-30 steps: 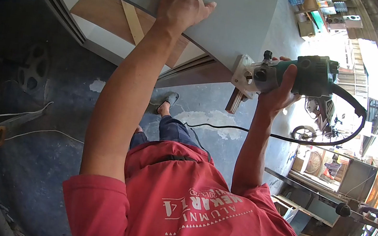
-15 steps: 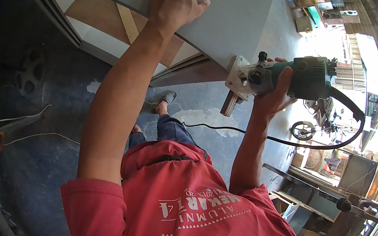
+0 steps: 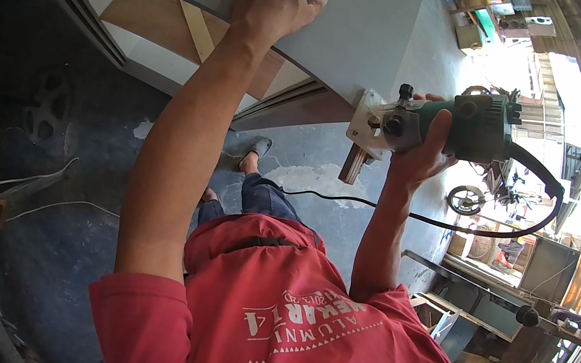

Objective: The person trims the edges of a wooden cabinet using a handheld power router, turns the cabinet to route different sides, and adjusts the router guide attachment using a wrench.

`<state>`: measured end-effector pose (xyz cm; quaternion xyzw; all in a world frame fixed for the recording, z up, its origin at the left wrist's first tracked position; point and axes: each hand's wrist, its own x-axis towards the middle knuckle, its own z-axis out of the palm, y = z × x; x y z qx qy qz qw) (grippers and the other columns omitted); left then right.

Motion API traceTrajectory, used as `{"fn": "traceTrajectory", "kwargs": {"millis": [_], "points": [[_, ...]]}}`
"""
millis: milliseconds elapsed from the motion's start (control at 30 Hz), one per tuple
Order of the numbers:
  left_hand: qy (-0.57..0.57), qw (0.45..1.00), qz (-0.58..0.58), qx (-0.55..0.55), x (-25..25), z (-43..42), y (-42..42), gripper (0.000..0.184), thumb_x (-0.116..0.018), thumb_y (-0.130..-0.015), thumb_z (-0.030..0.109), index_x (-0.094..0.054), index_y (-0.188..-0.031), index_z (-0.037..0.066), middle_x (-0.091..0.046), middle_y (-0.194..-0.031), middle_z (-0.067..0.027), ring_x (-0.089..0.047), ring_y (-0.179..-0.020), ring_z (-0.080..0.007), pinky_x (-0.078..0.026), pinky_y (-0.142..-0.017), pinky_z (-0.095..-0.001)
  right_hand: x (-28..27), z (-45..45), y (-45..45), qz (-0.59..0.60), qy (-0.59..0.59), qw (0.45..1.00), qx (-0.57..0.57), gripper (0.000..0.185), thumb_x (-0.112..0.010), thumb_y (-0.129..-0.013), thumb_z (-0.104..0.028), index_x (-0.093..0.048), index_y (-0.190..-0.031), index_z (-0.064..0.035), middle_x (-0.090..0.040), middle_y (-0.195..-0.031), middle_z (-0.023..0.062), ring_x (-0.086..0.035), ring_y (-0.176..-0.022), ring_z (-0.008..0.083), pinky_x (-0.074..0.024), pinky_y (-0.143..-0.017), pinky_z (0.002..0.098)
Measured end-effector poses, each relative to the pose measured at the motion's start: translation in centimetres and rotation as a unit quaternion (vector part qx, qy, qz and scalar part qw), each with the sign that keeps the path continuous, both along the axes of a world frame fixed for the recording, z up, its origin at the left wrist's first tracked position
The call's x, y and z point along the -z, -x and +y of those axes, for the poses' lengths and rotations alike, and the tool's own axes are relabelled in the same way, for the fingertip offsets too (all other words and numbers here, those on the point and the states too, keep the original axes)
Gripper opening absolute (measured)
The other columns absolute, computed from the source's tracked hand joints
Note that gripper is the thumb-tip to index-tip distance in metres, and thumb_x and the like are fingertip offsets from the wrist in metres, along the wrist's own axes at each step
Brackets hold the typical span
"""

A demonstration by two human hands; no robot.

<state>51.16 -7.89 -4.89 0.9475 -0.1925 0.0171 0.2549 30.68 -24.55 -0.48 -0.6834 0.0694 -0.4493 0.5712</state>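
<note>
My left hand (image 3: 275,1) lies flat on the top of a grey cabinet (image 3: 357,24), its fingers spread. In my right hand (image 3: 425,148) is a green and black trim router (image 3: 465,124), held sideways by its body with my thumb across it. The router's clear base plate (image 3: 367,124) faces the cabinet's right edge and corner. Whether it touches that edge I cannot tell. A small grooved bar (image 3: 353,167) sticks out below the base. The router's black cord (image 3: 477,226) loops from its back end down behind my right forearm.
Below the grey top, the cabinet has an opening with a wooden strip (image 3: 196,31) inside. My foot (image 3: 256,153) stands on the concrete floor. White cables (image 3: 42,202) lie at left. A motorcycle (image 3: 478,197) stands in bright light at right, with shelves (image 3: 469,17) beyond.
The router and my right hand sit slightly lower and further right in view. My left hand stays flat on the cabinet top, with only a small shift in the view.
</note>
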Motion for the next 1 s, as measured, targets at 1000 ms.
{"fn": "traceTrajectory", "kwargs": {"millis": [1000], "points": [[-0.049,0.984,-0.169,-0.026,3.7,2.5,5.1,0.072,-0.044,-0.103,0.059,-0.044,-0.158,0.013,-0.038,-0.165,-0.0139,-0.029,-0.155,-0.0355,-0.016,-0.129,-0.0525,1.2,-1.3,-0.3,-0.045,0.049,0.997,0.046,0.032,-0.073,-0.094,-0.016,-0.064,-0.116,0.0053,-0.073,-0.095,0.0145,-0.071,-0.086,0.0216,-0.0573,-0.081,0.0352]]}}
